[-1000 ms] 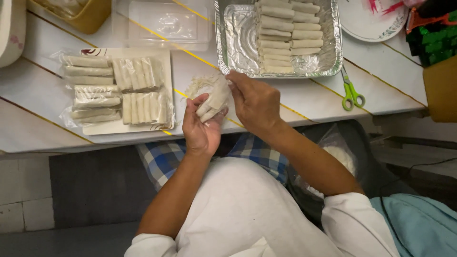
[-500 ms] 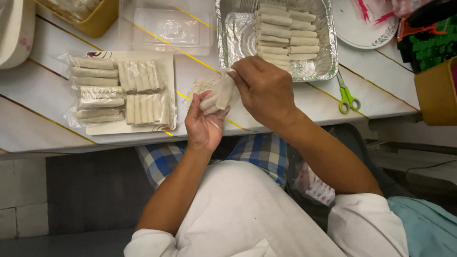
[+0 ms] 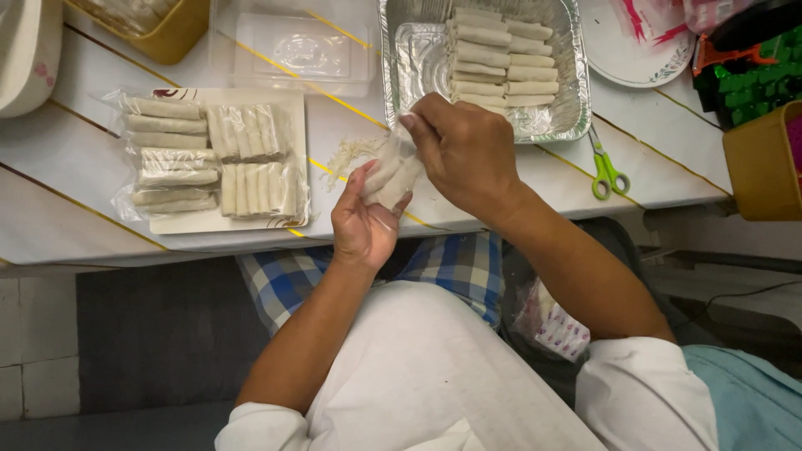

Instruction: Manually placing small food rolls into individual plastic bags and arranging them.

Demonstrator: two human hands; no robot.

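Our left hand (image 3: 361, 224) cups a pale half-wrapped pastry roll (image 3: 391, 171), right hand (image 3: 464, 149) fingers pinched on its wrapper, near the foil tray (image 3: 418, 58) on the white bench (image 3: 75, 234)

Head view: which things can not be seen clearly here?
- Wrapped roll: partly hidden by the right hand and left hand.
- Yellow container: cut off by the top edge.
- Foil tray: far end cut off by the top edge.

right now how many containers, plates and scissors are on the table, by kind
foil tray: 1
clear plastic lid or box: 1
yellow tubs: 2
white patterned plate: 1
green-handled scissors: 1
total: 6
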